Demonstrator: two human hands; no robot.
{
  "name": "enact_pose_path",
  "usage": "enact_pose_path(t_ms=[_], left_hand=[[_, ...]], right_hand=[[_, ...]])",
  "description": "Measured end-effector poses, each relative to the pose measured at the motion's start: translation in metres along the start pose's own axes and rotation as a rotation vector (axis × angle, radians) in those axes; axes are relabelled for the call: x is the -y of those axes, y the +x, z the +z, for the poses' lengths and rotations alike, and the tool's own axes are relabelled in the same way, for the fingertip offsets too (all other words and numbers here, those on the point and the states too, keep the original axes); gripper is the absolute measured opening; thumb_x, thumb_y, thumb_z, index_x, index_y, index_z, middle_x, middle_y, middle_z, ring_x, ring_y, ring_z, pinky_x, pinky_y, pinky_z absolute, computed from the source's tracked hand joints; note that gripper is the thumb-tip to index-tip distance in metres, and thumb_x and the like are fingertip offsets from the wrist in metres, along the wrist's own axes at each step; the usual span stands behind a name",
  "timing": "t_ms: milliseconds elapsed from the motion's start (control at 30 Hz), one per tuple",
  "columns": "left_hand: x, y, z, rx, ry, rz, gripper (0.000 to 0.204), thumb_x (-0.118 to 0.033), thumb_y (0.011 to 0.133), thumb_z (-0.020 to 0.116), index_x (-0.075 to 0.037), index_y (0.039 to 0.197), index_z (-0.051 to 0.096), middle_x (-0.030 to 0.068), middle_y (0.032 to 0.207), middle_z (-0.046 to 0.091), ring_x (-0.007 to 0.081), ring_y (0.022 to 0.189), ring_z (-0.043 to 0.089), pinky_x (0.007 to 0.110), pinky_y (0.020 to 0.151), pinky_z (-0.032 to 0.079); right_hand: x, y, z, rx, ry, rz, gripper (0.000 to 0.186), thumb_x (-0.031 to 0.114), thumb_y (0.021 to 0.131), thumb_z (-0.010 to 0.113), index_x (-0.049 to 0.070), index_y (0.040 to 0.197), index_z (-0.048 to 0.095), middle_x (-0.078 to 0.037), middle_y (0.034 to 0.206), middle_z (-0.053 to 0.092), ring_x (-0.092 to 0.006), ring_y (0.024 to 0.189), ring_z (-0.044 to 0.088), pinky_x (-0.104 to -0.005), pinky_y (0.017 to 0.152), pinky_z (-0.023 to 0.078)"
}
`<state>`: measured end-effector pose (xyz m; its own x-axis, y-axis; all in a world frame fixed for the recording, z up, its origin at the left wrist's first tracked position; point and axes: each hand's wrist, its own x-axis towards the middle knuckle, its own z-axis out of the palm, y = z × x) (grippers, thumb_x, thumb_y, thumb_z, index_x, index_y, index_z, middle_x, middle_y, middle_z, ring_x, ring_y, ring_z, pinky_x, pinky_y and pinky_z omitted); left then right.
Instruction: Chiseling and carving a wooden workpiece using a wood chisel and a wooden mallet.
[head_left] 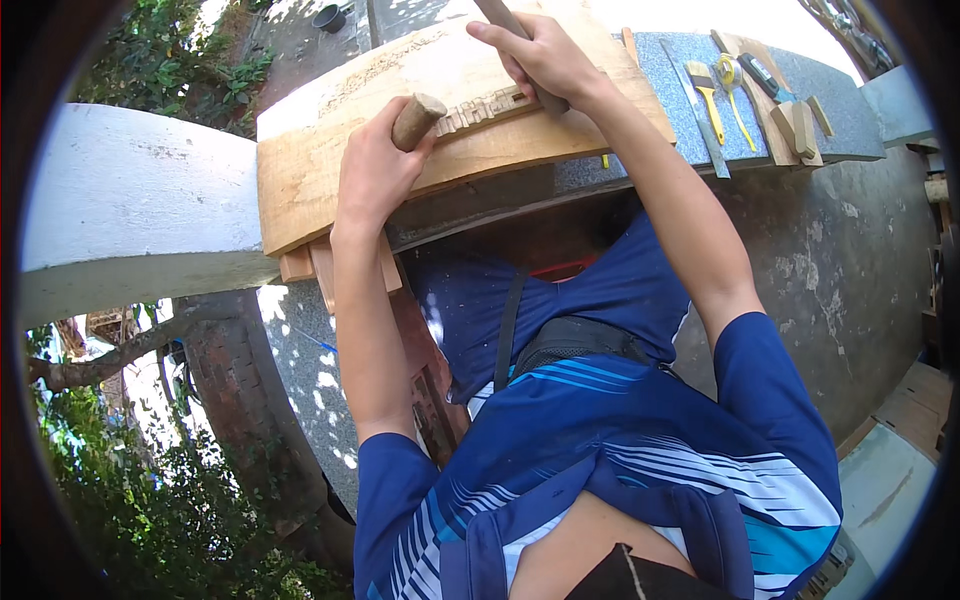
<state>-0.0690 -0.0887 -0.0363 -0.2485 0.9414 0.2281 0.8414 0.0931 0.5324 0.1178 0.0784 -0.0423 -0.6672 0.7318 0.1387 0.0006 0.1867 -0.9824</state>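
My left hand [375, 165] is closed round a thick wooden tool handle [418, 122], its rounded end facing up. The working end of that tool is hidden. In my right hand [550, 62] is a grey-brown wooden stick [508, 22], slanting over the board; its upper end runs out of the picture. Beneath both hands lies a broad pale wooden board [300, 185]. Between the hands, a narrow carved wooden strip [480, 112] with notched relief sits on the board near its front edge. Wood chips [385, 70] are scattered behind it.
Right of the board, a speckled bench top [655, 75] carries a metal ruler [700, 120], a yellow-handled paintbrush [709, 100], a yellow tape measure [728, 70] and small wood blocks [800, 128]. A white beam [140, 190] adjoins the board's left end.
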Motion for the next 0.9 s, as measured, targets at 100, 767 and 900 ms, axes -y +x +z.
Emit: enact_pose_path(t_ms=[100, 767, 900], left_hand=[[0.002, -0.002, 0.000, 0.016, -0.038, -0.011, 0.037, -0.018, 0.085, 0.077, -0.003, 0.118, 0.068, 0.0242, 0.101, 0.073, 0.0420, 0.098, 0.070, 0.043, 0.084, 0.056], [0.004, 0.002, 0.000, 0.038, -0.144, 0.013, 0.029, -0.014, 0.089, 0.076, -0.004, 0.115, 0.066, 0.0083, 0.094, 0.075, 0.0183, 0.084, 0.070, 0.033, 0.080, 0.053], [-0.003, 0.007, -0.006, 0.100, -0.110, -0.020, 0.023, -0.014, 0.090, 0.075, -0.004, 0.110, 0.068, 0.0080, 0.093, 0.075, 0.0184, 0.082, 0.069, 0.033, 0.078, 0.053]], right_hand=[[-0.002, 0.006, 0.000, 0.041, 0.000, 0.049, 0.058, 0.059, 0.091, 0.071, 0.002, 0.094, 0.063, 0.002, 0.058, 0.050, -0.0081, 0.045, 0.053, -0.0245, 0.043, 0.044], [0.001, 0.001, -0.012, 0.041, 0.079, 0.185, 0.065, 0.063, 0.098, 0.060, 0.007, 0.067, 0.048, -0.004, 0.051, 0.048, -0.0151, 0.030, 0.045, -0.0298, 0.028, 0.035], [-0.005, 0.006, -0.009, 0.043, 0.120, 0.144, 0.066, 0.063, 0.098, 0.060, 0.007, 0.067, 0.049, -0.004, 0.052, 0.048, -0.0149, 0.031, 0.046, -0.0291, 0.029, 0.036]])
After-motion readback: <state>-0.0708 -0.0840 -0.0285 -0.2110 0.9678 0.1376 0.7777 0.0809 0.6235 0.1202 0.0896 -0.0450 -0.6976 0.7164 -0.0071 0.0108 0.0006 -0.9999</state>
